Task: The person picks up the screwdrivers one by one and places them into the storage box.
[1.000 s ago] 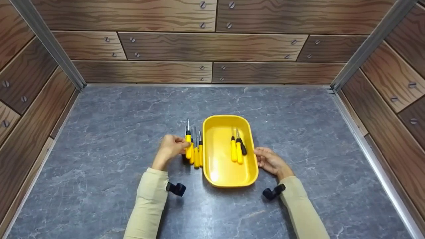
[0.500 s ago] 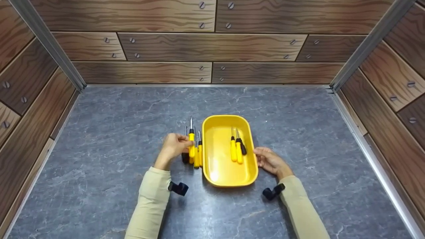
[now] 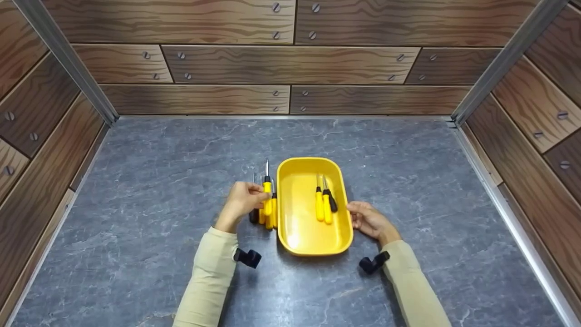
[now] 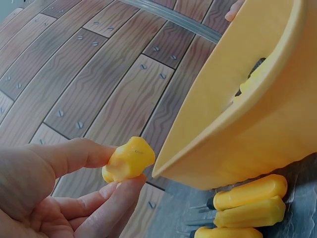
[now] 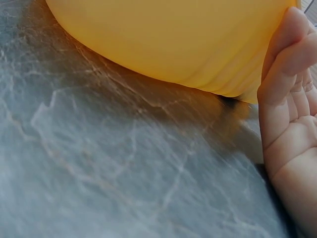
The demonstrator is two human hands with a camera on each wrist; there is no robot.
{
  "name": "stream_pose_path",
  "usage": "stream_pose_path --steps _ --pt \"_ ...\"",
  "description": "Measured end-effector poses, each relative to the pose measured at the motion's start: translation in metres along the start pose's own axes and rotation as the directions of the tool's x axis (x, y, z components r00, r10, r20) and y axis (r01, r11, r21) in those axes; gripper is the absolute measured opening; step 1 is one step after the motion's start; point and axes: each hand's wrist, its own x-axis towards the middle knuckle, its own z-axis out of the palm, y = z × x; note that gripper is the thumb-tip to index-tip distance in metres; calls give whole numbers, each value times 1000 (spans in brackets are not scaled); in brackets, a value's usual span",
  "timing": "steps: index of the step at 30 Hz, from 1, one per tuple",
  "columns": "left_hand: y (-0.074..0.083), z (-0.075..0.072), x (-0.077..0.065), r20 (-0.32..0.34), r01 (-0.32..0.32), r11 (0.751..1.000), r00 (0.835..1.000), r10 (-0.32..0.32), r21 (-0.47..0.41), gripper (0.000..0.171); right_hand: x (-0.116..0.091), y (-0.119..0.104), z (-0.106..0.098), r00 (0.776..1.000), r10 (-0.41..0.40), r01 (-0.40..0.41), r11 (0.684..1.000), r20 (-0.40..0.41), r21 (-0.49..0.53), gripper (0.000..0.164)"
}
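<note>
In the head view, my left hand (image 3: 243, 200) pinches a screwdriver (image 3: 268, 195) by its yellow handle, shaft pointing away. In the left wrist view, the handle end (image 4: 130, 159) shows between thumb and fingers. Under and beside it, more screwdrivers (image 3: 274, 212) lie along the left side of a yellow plastic tray (image 3: 313, 250), some partly hidden. Inside the tray are two yellow-handled screwdrivers (image 3: 319, 206) and a black-handled one (image 3: 333, 204). At the tray's right rim, my right hand (image 3: 370, 221) holds the edge with bent fingers; the exact grip is partly hidden.
The grey marbled tabletop (image 3: 181, 154) carries the tray near its middle. Wood-patterned walls (image 3: 290, 63) enclose the back and both sides, with metal strips along their edges.
My left hand has moved slightly right toward the tray with the pinched screwdriver, which now stands over the others lying there. The right hand and tray have stayed put.
</note>
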Motion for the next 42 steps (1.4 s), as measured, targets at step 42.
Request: stream_pose_path --steps 42 --pt "17 22 7 29 6 1000 1000 -6 -8 19 2 4 -7 1000 -4 4 1000 1 -11 35"
